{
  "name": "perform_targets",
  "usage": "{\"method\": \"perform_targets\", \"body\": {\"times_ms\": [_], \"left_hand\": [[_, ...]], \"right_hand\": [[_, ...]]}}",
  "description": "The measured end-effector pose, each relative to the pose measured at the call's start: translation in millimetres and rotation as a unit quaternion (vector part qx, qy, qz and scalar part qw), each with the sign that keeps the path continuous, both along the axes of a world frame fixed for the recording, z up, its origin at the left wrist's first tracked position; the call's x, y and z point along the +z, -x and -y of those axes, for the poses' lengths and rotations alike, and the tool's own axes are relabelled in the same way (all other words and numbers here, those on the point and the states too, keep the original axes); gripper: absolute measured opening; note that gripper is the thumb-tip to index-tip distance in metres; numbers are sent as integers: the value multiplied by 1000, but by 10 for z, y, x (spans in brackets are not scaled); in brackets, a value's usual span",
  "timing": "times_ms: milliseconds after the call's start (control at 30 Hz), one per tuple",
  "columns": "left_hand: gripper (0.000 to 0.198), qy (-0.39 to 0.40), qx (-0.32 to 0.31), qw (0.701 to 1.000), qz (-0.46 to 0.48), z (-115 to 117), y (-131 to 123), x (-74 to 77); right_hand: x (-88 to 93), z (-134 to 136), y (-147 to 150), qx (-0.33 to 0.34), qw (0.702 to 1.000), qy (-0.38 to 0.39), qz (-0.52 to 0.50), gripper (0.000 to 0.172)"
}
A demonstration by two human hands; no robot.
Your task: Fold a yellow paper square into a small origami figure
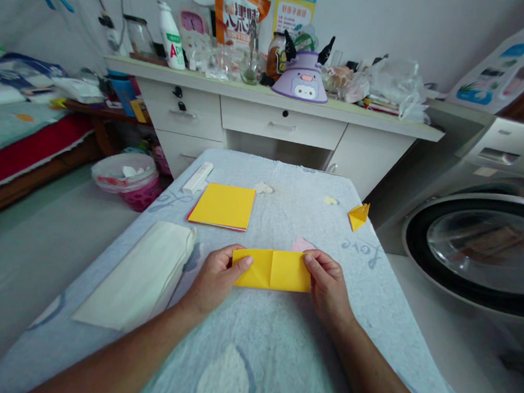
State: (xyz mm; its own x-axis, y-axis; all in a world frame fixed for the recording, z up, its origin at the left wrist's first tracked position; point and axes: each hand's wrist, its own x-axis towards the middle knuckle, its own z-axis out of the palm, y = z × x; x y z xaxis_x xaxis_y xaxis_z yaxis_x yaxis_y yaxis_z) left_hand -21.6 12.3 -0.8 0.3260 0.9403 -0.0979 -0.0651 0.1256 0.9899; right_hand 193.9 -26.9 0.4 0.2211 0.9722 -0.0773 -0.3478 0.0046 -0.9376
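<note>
Between my two hands is a folded sheet of yellow paper [277, 271], a wide rectangle with an upright crease near its middle and slanting crease lines on its left half. My left hand [219, 279] pinches its left end, thumb on top. At the right end, my right hand [330, 283] grips it the same way, thumb on the face and fingers behind. Beyond my left hand lies a stack of square coloured paper [224, 206], yellow on top. A small folded yellow paper piece [358, 217] sits at the table's far right.
A pale folded cloth or paper bundle [138, 277] lies left on the cloth-covered table [283, 359], with a white narrow box [197, 178] farther back. A crowded white desk [252, 106] stands behind. The washing machine's open door [479, 251] is at right, a pink bin [137, 190] at left.
</note>
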Motion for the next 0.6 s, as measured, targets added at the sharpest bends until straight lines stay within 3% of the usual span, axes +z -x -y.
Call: {"method": "perform_targets", "body": {"times_ms": [367, 600], "left_hand": [[25, -2, 0, 1000, 7, -1, 15, -33], [25, -2, 7, 1000, 11, 15, -5, 33]], "right_hand": [[61, -2, 27, 0, 1000, 1, 27, 26], [66, -10, 16, -13, 998, -5, 68, 26]]}}
